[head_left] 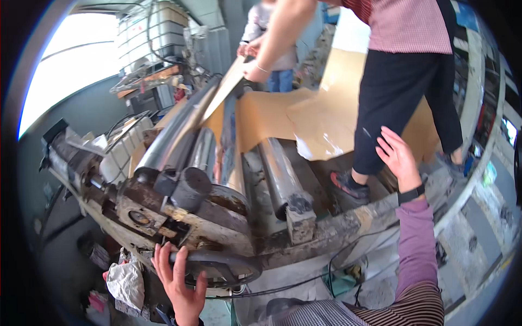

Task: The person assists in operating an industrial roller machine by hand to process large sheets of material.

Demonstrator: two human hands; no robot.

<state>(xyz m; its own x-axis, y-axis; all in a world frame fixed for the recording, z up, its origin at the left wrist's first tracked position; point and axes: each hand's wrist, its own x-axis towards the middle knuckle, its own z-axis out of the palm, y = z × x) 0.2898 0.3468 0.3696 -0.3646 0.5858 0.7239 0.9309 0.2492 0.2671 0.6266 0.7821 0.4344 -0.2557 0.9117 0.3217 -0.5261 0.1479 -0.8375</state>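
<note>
striped clothing (405, 312) is filling the lower edge nearest my camera. from a distance, i'm watching the left hand (182, 288) resting, fingers apart, against the left of a dark handwheel (223, 256); i can't tell whether it's clasping the rim. the right hand (399, 158), wide open and holding nothing, is hanging near a co-worker's dark trousers (394, 92), while brown sheeting (269, 117) is lying across a metal roller (284, 176).
</note>
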